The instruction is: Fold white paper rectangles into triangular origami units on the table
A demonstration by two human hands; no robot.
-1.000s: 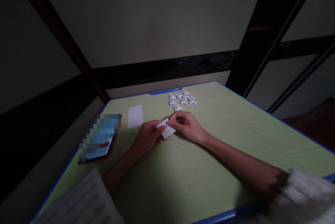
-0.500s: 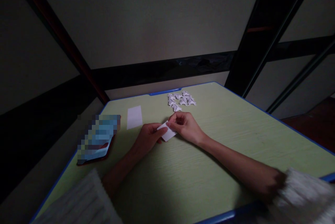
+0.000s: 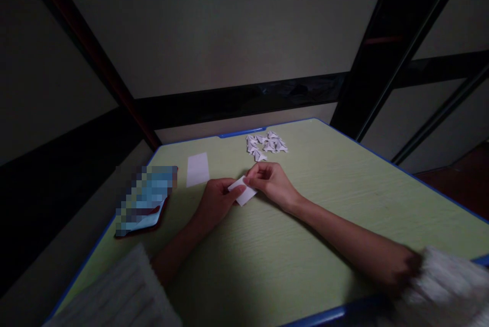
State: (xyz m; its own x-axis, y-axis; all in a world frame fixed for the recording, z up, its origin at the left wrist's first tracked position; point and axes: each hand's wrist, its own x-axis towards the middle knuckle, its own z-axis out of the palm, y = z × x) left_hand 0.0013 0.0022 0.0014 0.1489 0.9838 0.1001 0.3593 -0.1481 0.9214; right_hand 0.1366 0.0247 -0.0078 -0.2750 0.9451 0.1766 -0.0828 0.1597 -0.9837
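Between my hands, just above the table, is a small white piece of paper that looks folded. My left hand pinches its left side, thumb on top and fingers beneath. At the upper right edge, my right hand grips the same paper between thumb and fingers. Beyond my hands lie several small folded white paper figures, grouped together. A flat white sheet of paper rests to the left of them. The fingertips under the paper are hidden.
The light green table has a blue edge. On its left side lies a flat object with a red border, its surface blurred out by pixels. A pale panel wall with a dark band stands right behind the table.
The view has shifted very slightly. Both hands keep hold of the paper in nearly the same place, and the folded figures and the sheet have not moved on the table.
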